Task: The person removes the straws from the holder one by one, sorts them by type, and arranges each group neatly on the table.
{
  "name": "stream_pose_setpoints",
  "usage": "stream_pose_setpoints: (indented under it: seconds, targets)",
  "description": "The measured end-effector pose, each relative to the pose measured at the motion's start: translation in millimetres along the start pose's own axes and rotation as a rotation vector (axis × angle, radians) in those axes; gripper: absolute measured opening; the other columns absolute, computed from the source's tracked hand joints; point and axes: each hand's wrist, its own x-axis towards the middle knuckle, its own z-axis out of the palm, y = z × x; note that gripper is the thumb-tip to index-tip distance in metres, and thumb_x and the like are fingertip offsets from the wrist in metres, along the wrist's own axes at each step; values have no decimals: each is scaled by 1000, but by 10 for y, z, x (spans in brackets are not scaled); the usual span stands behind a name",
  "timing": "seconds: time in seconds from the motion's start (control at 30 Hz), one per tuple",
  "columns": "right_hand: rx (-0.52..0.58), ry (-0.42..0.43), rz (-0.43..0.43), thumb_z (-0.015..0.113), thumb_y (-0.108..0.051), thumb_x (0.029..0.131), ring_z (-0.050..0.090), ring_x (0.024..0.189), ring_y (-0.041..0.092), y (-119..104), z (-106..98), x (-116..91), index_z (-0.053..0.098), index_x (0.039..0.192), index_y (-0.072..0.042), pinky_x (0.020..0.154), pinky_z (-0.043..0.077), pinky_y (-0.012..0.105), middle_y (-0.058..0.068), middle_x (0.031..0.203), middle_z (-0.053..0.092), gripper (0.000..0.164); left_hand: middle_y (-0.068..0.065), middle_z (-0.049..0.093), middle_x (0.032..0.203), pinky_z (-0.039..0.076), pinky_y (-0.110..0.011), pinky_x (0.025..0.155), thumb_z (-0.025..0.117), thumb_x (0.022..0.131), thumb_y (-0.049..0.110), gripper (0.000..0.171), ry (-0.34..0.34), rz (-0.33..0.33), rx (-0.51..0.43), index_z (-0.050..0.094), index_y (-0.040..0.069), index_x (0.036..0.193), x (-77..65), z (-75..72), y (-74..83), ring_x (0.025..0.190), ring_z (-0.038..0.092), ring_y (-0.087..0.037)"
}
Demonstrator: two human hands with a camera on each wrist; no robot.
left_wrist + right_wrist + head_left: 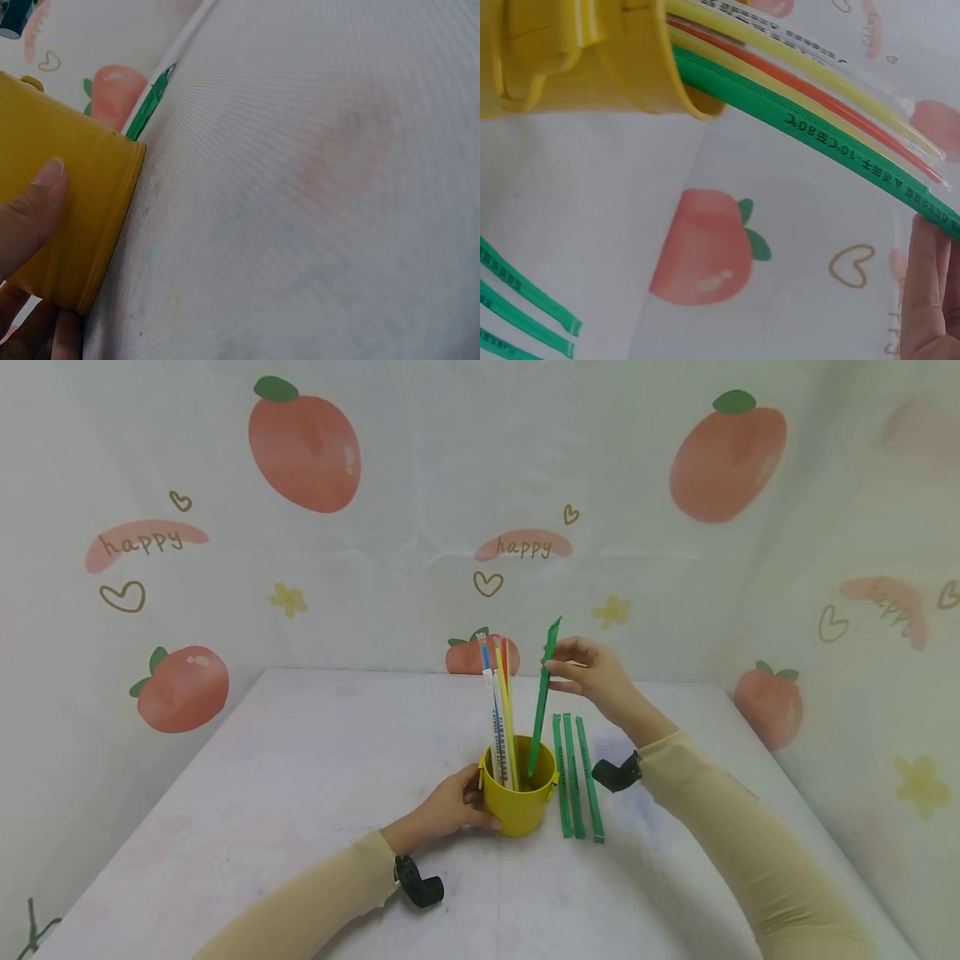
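Note:
My left hand (452,802) grips a small yellow bucket (519,812) from its left side, the thumb (41,199) on its front wall and the fingers round behind. Several straws (501,727) in clear and white wrappers, with blue, yellow and red among them, lean upright in the bucket. Above its right side, my right hand (596,677) pinches a green-wrapped straw (542,710) near the top. The lower end of that straw is inside the bucket, as the right wrist view also shows, with the straw (802,131) printed in black characters.
Three more green-wrapped straws (573,777) lie side by side on the white-covered table (315,760), just right of the bucket. Behind the table hangs a white cloth (420,468) printed with red fruit and the word happy.

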Motion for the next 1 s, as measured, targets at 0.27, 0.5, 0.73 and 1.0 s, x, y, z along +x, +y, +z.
stream_pose_setpoints:
  seconds: [0.27, 0.5, 0.73, 1.0]
  targets:
    - [101, 79, -108, 61, -1, 92, 63, 86, 10, -170, -137, 50, 60, 100, -14, 80, 60, 26, -1, 97, 58, 15, -11, 46, 147, 45, -38, 107, 84, 75, 13, 84, 6, 6, 1, 38, 9, 145, -9, -4, 6, 131, 49, -29]
    - [204, 149, -163, 64, -3, 91, 65, 85, 11, -229, -297, 48, 62, 110, -15, 79, 60, 25, -1, 94, 60, 22, -11, 45, 147, 45, -37, 108, 84, 75, 12, 85, 3, 5, 6, 37, 8, 146, -15, -7, 15, 131, 49, -30]
    - [265, 175, -217, 62, 0, 91, 65, 85, 13, -144, -484, 22, 61, 123, -15, 77, 60, 26, 0, 93, 64, 35, -12, 45, 147, 45, -37, 108, 83, 75, 11, 85, -1, 14, 0, 37, 7, 146, -15, -7, 0, 131, 49, -30]
    - [262, 176, -204, 60, 2, 92, 66, 84, 11, 31, -688, -88, 52, 135, -12, 76, 60, 23, 0, 92, 64, 47, -13, 44, 147, 45, -36, 107, 83, 75, 11, 86, -1, 16, 6, 36, 7, 146, -15, -5, 15, 131, 49, -30]
